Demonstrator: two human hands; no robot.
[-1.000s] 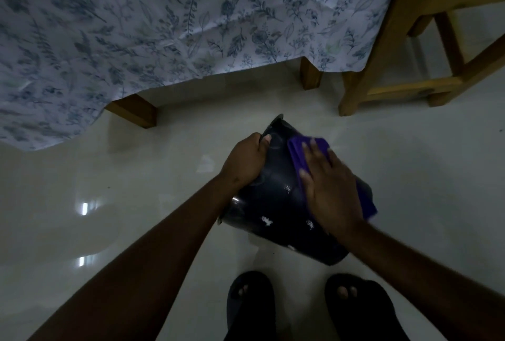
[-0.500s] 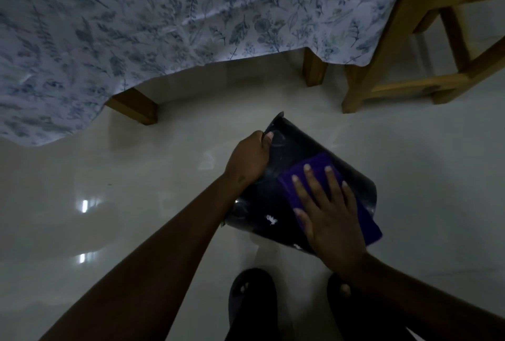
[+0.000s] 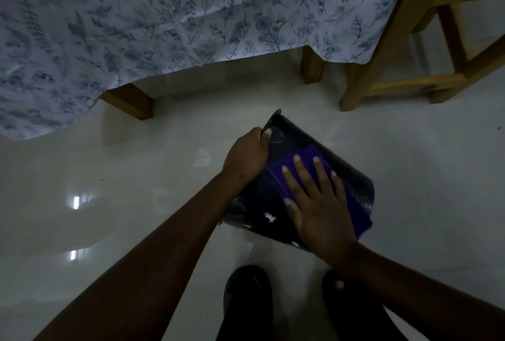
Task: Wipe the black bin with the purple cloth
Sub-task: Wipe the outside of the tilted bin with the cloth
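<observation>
The black bin (image 3: 262, 212), with small white prints on its side, is tilted on its side above the pale floor. My left hand (image 3: 247, 154) grips its rim at the upper left, thumb over the edge. The purple cloth (image 3: 306, 156) lies flat on the bin's outer wall. My right hand (image 3: 317, 204) presses down on the cloth with fingers spread, covering most of it. A strip of cloth shows along the bin's right side.
A bed with a floral sheet (image 3: 164, 18) and wooden legs (image 3: 128, 101) spans the top. A wooden chair frame (image 3: 396, 67) stands at the upper right. My two feet in dark slippers (image 3: 248, 297) are just below the bin on the glossy floor (image 3: 109, 176).
My right hand has slid the cloth down and left along the bin's wall, from near the rim towards its middle. The left hand keeps its grip on the rim.
</observation>
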